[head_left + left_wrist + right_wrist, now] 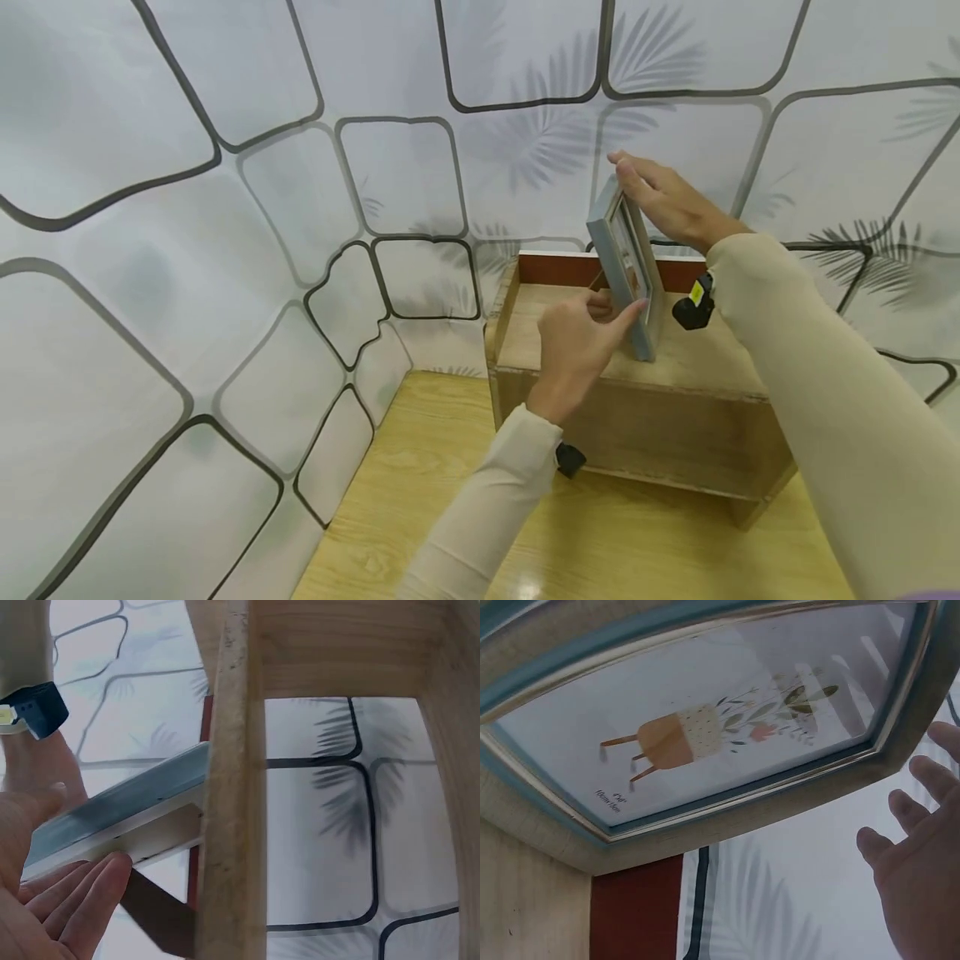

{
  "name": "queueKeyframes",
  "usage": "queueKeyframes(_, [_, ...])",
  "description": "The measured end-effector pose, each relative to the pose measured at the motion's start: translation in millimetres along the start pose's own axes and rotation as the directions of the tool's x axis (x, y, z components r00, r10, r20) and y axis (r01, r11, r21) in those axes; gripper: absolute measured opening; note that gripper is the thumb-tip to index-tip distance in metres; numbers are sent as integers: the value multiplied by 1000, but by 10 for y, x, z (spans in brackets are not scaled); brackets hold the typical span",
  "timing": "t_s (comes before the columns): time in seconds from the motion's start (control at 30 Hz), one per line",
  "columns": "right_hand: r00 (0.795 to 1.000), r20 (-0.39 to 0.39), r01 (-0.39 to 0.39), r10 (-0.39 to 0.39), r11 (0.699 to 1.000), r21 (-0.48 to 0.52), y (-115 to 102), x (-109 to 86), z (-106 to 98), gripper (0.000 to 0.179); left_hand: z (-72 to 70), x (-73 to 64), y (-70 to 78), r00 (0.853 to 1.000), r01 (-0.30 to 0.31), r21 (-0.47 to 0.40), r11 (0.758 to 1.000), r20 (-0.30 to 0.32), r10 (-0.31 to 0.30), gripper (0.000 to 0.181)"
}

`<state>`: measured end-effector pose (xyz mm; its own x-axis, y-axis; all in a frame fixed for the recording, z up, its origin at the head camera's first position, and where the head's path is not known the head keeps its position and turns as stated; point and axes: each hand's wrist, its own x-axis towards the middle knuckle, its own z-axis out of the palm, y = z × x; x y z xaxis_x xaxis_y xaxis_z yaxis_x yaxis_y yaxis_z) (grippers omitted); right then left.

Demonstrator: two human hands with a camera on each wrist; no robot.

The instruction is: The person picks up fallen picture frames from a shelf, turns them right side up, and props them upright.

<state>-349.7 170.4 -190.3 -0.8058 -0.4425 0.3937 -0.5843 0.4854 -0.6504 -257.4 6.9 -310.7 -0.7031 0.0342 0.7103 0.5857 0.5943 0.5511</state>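
A picture frame (pixel 609 242) with a pale blue edge stands upright, slightly tilted, on the top of a small wooden shelf unit (pixel 705 358). My left hand (pixel 573 346) grips its lower near side, thumb on the front and fingers behind. The left wrist view shows the fingers of that hand (pixel 67 900) against the frame's back, beside a brown support leg (pixel 157 911). At the upper edge, my right hand (pixel 671 200) rests with its fingers extended. A potted-plant print (pixel 682 742) fills the frame in the right wrist view, with the right hand (pixel 922 862) beside it.
A red-brown strip with a white top edge (pixel 555 260) runs along the back of the shelf top. Patterned wall covering (pixel 405 183) rises behind and to the left. Below the unit lies a light wooden floor (pixel 420 467).
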Motion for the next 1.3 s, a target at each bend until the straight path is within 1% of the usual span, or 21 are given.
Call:
queueKeyframes(0.07, [1000,16,-11,11,1000,-16,33,-2,16,61,41,1,-8,1000,1,23,1000,-1,-1,38])
queueKeyframes(0.17, [1000,20,-17,18,999,-42,71,-11,27,61,76,9,-9,1000,-7,43,999,-4,7,38])
queueKeyframes(0.33, [1000,13,-21,23,996,-83,98,-15,39,62,104,30,12,1000,-3,25,1000,-9,4,35])
queueKeyframes(0.5, [1000,0,-19,19,995,-93,94,-23,40,62,97,27,23,1000,4,15,1000,-15,-3,30])
queueKeyframes(0.67, [999,-15,-36,34,996,-86,105,-50,37,62,62,24,19,1000,27,16,1000,-3,-26,28])
queueKeyframes(0.93, [997,-39,-73,69,990,-123,142,-93,-6,66,9,33,-9,999,36,49,998,17,-37,27])
queueKeyframes(1.03, [996,-65,-75,67,988,-134,153,-98,-12,68,-11,47,-27,999,45,66,997,22,-46,28])
queueKeyframes(1.2, [989,-139,-68,46,984,-164,176,-109,-9,67,-35,79,-51,998,51,94,994,27,-54,27])
queueKeyframes(1.3, [983,-176,-89,58,981,-173,182,-126,-13,68,-38,97,-65,998,55,96,994,29,-58,24])
